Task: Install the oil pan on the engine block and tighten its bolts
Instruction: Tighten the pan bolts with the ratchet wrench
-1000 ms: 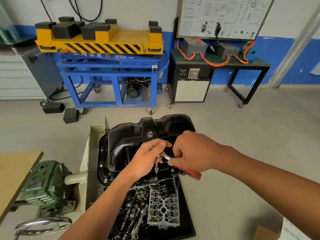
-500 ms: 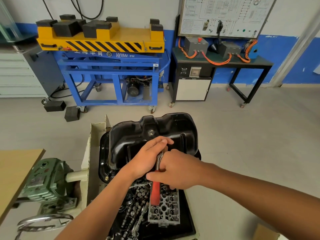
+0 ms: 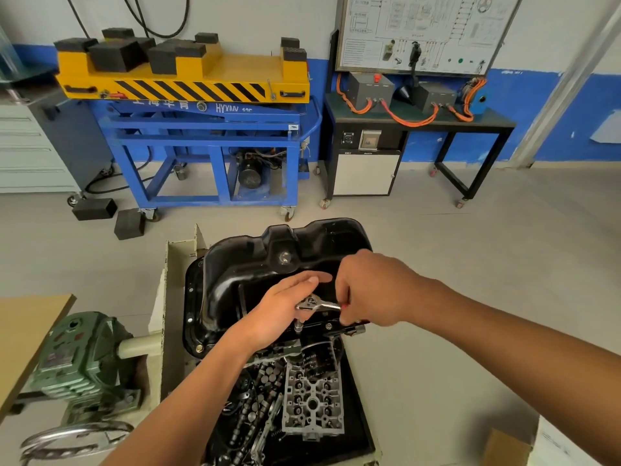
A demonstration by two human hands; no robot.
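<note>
**Pan** (image 3: pixel 235 270): black pressed steel. It sits sump-up on the block, which it almost wholly hides, directly in front of the person and just beyond the tray (image 3: pixel 356 432) of loose engine parts. Judged stiff, moderately heavy and glossy, so probably slick. It is best gripped by the flange or the deep end walls.

**Right hand** (image 3: pixel 369 290): fingers curled round the ratchet handle, with a sliver of red grip showing.

**Left hand** (image 3: pixel 279 317): laid over the ratchet head with fingers nearly straight, apparently pressing down to steady it. The thumb is hidden.

**Ratchet** (image 3: pixel 317 304): chrome and rigid, lying level above the pan's near flange. Judged to want a firm pull at the handle's end.

**Socket** (image 3: pixel 298 326): upright beneath the ratchet head, reaching down to the near flange. The bolt under it is not visible.

**Bolts** (image 3: pixel 199 348): small heads along the left flange. Judged light and easily dropped, best started by fingertip.
</note>
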